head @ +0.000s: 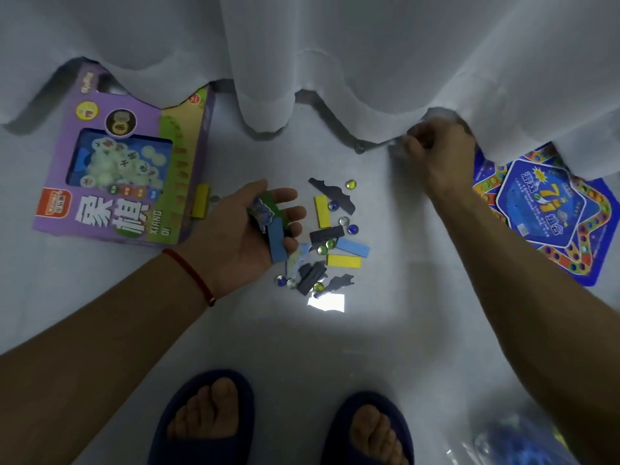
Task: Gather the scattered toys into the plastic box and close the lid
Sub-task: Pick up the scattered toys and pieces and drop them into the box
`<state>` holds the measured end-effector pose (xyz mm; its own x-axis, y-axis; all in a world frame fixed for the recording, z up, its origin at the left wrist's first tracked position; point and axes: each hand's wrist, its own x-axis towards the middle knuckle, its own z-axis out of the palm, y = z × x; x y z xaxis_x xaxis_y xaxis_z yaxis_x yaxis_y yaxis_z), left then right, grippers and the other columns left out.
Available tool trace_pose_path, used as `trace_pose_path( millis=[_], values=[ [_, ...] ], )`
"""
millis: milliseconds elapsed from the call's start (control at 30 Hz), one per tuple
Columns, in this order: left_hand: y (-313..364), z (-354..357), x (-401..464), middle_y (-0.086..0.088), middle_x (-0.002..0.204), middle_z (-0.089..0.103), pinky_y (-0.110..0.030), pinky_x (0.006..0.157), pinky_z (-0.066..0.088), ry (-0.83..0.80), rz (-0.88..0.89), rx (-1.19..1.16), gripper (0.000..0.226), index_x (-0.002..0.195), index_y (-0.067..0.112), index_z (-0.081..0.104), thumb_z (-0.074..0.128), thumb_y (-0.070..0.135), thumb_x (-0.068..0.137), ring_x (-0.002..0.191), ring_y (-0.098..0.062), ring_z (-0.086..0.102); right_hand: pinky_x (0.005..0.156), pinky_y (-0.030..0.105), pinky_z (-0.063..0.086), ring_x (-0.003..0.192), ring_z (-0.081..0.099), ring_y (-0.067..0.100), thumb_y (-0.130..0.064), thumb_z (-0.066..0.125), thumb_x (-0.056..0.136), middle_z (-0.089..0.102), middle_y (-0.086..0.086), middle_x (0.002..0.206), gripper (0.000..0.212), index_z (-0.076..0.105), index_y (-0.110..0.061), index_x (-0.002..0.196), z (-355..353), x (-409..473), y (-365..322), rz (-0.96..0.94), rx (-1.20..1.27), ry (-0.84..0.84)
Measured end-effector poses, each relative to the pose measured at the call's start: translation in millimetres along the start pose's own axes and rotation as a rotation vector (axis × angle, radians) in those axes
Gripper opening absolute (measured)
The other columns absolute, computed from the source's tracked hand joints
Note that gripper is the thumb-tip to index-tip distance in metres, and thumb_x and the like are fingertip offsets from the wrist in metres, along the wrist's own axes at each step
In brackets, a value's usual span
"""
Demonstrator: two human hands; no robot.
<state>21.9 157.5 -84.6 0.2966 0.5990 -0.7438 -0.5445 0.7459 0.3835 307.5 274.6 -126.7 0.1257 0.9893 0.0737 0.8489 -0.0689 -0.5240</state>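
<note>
Lying in a loose heap on the pale floor, the scattered toys (327, 236) sit at about three o'clock from the left hand (250, 226), just beside its fingertips: flat yellow, blue and dark grey blocks, dark cut-out shapes and glass marbles. The blocks point every way; one yellow block (322, 212) runs roughly twelve to six, another (343, 261) nine to three. That left hand is palm up, fingers spread and slightly curled, cradling a blue block (277, 241) and a few other pieces. It looks the nearer hand for the next scoop.

The right hand (436, 152) is well apart at one o'clock from the heap, fingers curled tight at the curtain (369, 62) hem; what they pinch I cannot tell. A lone marble (359, 149) rests near that hem.

A purple game carton (124, 169) lies at nine o'clock, a blue game board (550, 213) at three. No plastic box is clearly seen.
</note>
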Motion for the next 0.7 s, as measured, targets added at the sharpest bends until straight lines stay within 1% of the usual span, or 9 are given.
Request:
trace_pose_path(
  millis=[100,200,300,367,433,500,567,633,700],
  values=[
    [-1,-2,-6,-0.013,0.087,0.065,-0.026,0.052,0.049,0.012,0.002,-0.016,0.041,0.099,0.008,0.066,0.042,0.041,0.100,0.066,-0.021,0.057,0.081,0.036,0.047,0.091,0.061,0.028,-0.023,0.065,0.090,0.066,0.012,0.100,0.017,0.071,-0.012,0.101,19,-28,-9,-0.089,-0.078,-0.071],
    [-4,0,-10,-0.013,0.088,0.065,-0.026,0.052,0.049,0.014,0.002,-0.010,0.040,0.100,0.008,0.065,0.042,0.040,0.100,0.066,-0.021,0.057,0.081,0.030,0.039,0.098,0.058,0.033,-0.016,0.060,0.091,0.064,0.016,0.106,0.019,0.069,-0.007,0.105,26,-28,-17,-0.148,-0.097,-0.103],
    [-7,4,-14,-0.013,0.087,0.065,-0.026,0.052,0.049,0.019,0.002,-0.002,0.040,0.101,0.007,0.065,0.042,0.040,0.100,0.066,-0.021,0.058,0.078,0.034,0.044,0.096,0.060,0.032,-0.013,0.058,0.084,0.065,0.016,0.107,0.021,0.071,-0.006,0.100,30,-8,-37,-0.287,-0.055,-0.101],
    [-8,6,-16,-0.013,0.088,0.065,-0.026,0.052,0.049,0.021,0.001,-0.003,0.040,0.101,0.007,0.065,0.042,0.040,0.100,0.066,-0.021,0.058,0.077,0.034,0.046,0.094,0.062,0.033,-0.009,0.058,0.082,0.067,0.016,0.105,0.020,0.071,-0.005,0.096,38,1,-49,-0.343,-0.119,-0.158],
    [-10,9,-19,-0.014,0.088,0.064,-0.026,0.052,0.049,0.026,0.001,-0.019,0.040,0.100,0.007,0.065,0.043,0.039,0.099,0.065,-0.022,0.058,0.078,0.038,0.049,0.095,0.062,0.036,-0.006,0.054,0.082,0.068,0.018,0.102,0.020,0.071,-0.004,0.094,47,4,-51,-0.344,-0.196,-0.217],
    [-12,13,-23,-0.014,0.088,0.065,-0.026,0.053,0.050,0.020,-0.003,-0.048,0.039,0.099,0.006,0.065,0.043,0.039,0.099,0.065,-0.022,0.059,0.080,0.039,0.051,0.094,0.063,0.037,-0.005,0.053,0.084,0.069,0.018,0.101,0.020,0.071,-0.003,0.095,43,2,-48,-0.221,-0.223,-0.232],
    [-16,19,-28,-0.015,0.089,0.065,-0.027,0.055,0.050,0.009,-0.016,-0.090,0.039,0.099,0.006,0.065,0.044,0.038,0.098,0.068,-0.024,0.058,0.081,0.040,0.057,0.089,0.068,0.031,-0.008,0.058,0.088,0.072,0.015,0.099,0.016,0.072,-0.005,0.097,29,-6,-42,-0.020,-0.108,-0.288],
    [-23,32,-34,-0.015,0.090,0.064,-0.027,0.057,0.050,-0.017,-0.033,-0.122,0.036,0.099,0.006,0.064,0.045,0.036,0.097,0.069,-0.024,0.058,0.079,0.032,0.061,0.084,0.070,0.024,-0.005,0.067,0.089,0.074,0.014,0.096,0.011,0.073,-0.002,0.098,0,-24,-41,0.253,0.264,-0.419],
    [-32,53,-41,-0.014,0.090,0.062,-0.026,0.058,0.049,-0.062,-0.056,-0.102,0.029,0.098,0.007,0.062,0.048,0.032,0.095,0.070,-0.024,0.057,0.077,0.028,0.062,0.086,0.069,0.023,0.005,0.066,0.090,0.071,0.017,0.096,0.016,0.070,0.005,0.105,-42,-46,-43,0.479,0.668,-0.575]
  ],
)
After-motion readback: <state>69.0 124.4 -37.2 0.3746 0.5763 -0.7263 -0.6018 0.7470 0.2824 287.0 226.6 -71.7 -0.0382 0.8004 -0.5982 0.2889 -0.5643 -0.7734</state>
